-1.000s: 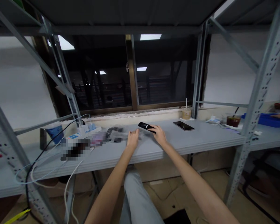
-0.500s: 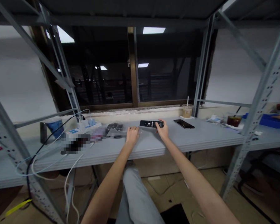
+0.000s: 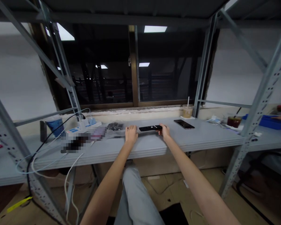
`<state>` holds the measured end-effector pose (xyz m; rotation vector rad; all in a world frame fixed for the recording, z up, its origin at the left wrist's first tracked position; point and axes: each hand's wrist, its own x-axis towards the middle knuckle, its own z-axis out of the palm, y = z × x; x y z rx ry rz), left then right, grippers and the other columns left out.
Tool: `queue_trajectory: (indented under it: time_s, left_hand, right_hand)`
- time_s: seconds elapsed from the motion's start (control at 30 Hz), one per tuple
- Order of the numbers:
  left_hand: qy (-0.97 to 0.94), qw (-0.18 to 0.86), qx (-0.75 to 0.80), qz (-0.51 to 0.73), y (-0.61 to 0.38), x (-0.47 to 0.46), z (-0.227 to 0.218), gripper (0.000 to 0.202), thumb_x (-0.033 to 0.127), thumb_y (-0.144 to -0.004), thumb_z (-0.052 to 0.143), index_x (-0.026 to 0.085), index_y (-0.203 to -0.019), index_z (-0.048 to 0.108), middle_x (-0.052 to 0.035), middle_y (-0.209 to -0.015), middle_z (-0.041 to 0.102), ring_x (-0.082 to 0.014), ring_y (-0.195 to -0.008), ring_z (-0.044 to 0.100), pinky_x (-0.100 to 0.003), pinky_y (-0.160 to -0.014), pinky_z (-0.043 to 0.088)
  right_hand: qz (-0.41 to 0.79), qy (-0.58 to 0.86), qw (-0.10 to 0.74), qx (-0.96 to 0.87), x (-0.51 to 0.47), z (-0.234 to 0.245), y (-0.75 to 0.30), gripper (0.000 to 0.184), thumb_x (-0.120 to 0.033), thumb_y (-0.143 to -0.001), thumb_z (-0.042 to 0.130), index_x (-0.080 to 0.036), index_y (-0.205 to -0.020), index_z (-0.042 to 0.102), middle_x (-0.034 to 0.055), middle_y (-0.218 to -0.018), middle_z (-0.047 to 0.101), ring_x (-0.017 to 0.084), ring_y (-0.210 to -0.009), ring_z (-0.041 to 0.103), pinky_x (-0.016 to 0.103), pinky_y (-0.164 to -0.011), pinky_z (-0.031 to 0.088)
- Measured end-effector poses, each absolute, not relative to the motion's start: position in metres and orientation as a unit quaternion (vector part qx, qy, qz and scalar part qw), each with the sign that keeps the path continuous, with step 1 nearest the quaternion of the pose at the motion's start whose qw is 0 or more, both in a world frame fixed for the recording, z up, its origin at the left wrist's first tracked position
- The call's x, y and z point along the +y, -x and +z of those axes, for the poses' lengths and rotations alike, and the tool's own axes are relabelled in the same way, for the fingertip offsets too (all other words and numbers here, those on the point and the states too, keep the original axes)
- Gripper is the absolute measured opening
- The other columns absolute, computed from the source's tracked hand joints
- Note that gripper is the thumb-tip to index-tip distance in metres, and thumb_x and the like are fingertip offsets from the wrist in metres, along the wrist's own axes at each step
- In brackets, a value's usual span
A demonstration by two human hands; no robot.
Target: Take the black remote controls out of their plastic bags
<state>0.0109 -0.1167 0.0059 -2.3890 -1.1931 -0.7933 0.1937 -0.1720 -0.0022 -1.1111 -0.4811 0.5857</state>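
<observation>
A black remote control (image 3: 150, 128) with pale buttons lies nearly level just above or on the grey shelf. Its right end is in my right hand (image 3: 165, 131), thumb on top and fingers beneath. My left hand (image 3: 131, 134) rests to the left of the remote, its fingers closed on a clear plastic bag (image 3: 117, 133) that spreads out flat on the shelf; what lies under the palm is hidden. Behind the bag are more dark remotes (image 3: 114, 126), seen through clear plastic.
A phone (image 3: 184, 124) lies to the right, with a lidded drink cup (image 3: 187, 111) behind it. A power strip (image 3: 84, 128) with plugs and cables is at left. Metal uprights (image 3: 257, 93) flank the grey shelf (image 3: 201, 134). A blue bin (image 3: 273, 122) stands far right, beside another person's hand.
The remote's button face has tipped to a flatter angle and its left end has dropped. My right hand is slightly lower. My left hand has shifted a little left and up.
</observation>
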Motion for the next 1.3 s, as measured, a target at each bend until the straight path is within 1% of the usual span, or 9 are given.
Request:
queue_trajectory:
  time_s: [0.13,0.33,0.5,0.6,0.7,0.87,1.0,1.13,1.3]
  left_hand:
    - [0.841,0.173,-0.424,-0.289,-0.0105,-0.1183,0.0071,0.021,0.02,-0.075,0.051,0.017,-0.096,0.052,-0.0092,-0.098,0.06,-0.0237,-0.096,0.051,-0.036,-0.085,0.03]
    - [0.836,0.16,-0.429,-0.303,-0.0104,-0.1173,0.0052,0.025,0.031,-0.073,0.055,0.015,-0.092,0.056,-0.0119,-0.095,0.062,-0.0275,-0.094,0.052,-0.039,-0.084,0.029]
    - [0.863,0.145,-0.387,-0.291,-0.0129,-0.1137,0.0007,0.025,0.032,-0.072,0.058,0.019,-0.093,0.059,-0.0073,-0.093,0.063,-0.0236,-0.092,0.055,-0.037,-0.083,0.029]
    - [0.869,0.143,-0.378,-0.285,-0.0138,-0.1123,-0.0004,0.02,0.033,-0.072,0.057,0.018,-0.085,0.061,-0.0081,-0.09,0.064,-0.0239,-0.089,0.057,-0.037,-0.082,0.029]
    - [0.865,0.141,-0.384,-0.29,-0.0137,-0.1119,0.0002,0.02,0.035,-0.074,0.055,0.017,-0.08,0.061,-0.0097,-0.087,0.064,-0.0247,-0.087,0.057,-0.037,-0.08,0.03]
    - [0.856,0.136,-0.39,-0.31,-0.0129,-0.1136,0.003,0.017,0.031,-0.079,0.049,0.017,-0.081,0.059,-0.0092,-0.088,0.064,-0.0242,-0.088,0.057,-0.037,-0.079,0.03]
    - [0.856,0.131,-0.382,-0.324,-0.013,-0.116,0.0048,0.014,0.026,-0.082,0.044,0.019,-0.087,0.055,-0.0074,-0.091,0.064,-0.0221,-0.09,0.057,-0.035,-0.079,0.03]
    - [0.858,0.127,-0.369,-0.334,-0.0126,-0.1179,0.0058,0.016,0.028,-0.086,0.04,0.019,-0.092,0.052,-0.0062,-0.091,0.064,-0.0207,-0.09,0.057,-0.034,-0.081,0.029]
    - [0.867,0.123,-0.345,-0.339,-0.0105,-0.1188,0.008,0.015,0.025,-0.085,0.04,0.021,-0.092,0.053,-0.0033,-0.094,0.064,-0.0182,-0.091,0.056,-0.032,-0.082,0.029]
  right_hand:
    - [0.271,0.518,0.78,-0.223,-0.1707,-0.0034,-0.1941,0.005,-0.017,-0.074,0.05,-0.014,-0.076,0.054,-0.0051,-0.035,0.049,0.01,-0.026,0.043,0.016,-0.024,0.031]
    - [0.259,0.524,0.782,-0.217,-0.1707,-0.002,-0.1937,0.009,-0.015,-0.075,0.048,-0.015,-0.082,0.054,-0.0056,-0.037,0.051,0.01,-0.029,0.047,0.017,-0.026,0.033]
    - [0.264,0.526,0.773,-0.235,-0.1727,-0.0016,-0.1903,0.007,-0.015,-0.075,0.049,-0.015,-0.079,0.055,-0.0056,-0.036,0.05,0.01,-0.028,0.046,0.017,-0.025,0.031]
    - [0.262,0.524,0.775,-0.238,-0.1724,-0.0025,-0.1907,0.005,-0.015,-0.074,0.05,-0.015,-0.077,0.055,-0.0053,-0.037,0.051,0.01,-0.028,0.046,0.017,-0.025,0.031]
    - [0.257,0.52,0.782,-0.229,-0.1716,-0.003,-0.1929,0.004,-0.015,-0.074,0.05,-0.015,-0.076,0.054,-0.0055,-0.037,0.05,0.01,-0.028,0.045,0.016,-0.025,0.031]
    - [0.253,0.512,0.792,-0.217,-0.1723,-0.0022,-0.195,0.006,-0.017,-0.076,0.048,-0.016,-0.072,0.052,-0.0061,-0.033,0.046,0.008,-0.025,0.038,0.016,-0.024,0.026]
    - [0.257,0.51,0.791,-0.218,-0.1735,-0.0018,-0.1947,0.008,-0.017,-0.074,0.048,-0.017,-0.067,0.051,-0.007,-0.03,0.042,0.007,-0.022,0.031,0.017,-0.023,0.022]
    - [0.257,0.51,0.794,-0.206,-0.1735,-0.0016,-0.1951,0.008,-0.017,-0.074,0.048,-0.017,-0.066,0.049,-0.0075,-0.03,0.041,0.007,-0.022,0.031,0.016,-0.023,0.021]
    - [0.256,0.512,0.798,-0.191,-0.1742,-0.0006,-0.195,0.006,-0.017,-0.073,0.048,-0.016,-0.068,0.051,-0.0068,-0.032,0.043,0.007,-0.025,0.037,0.016,-0.023,0.021]
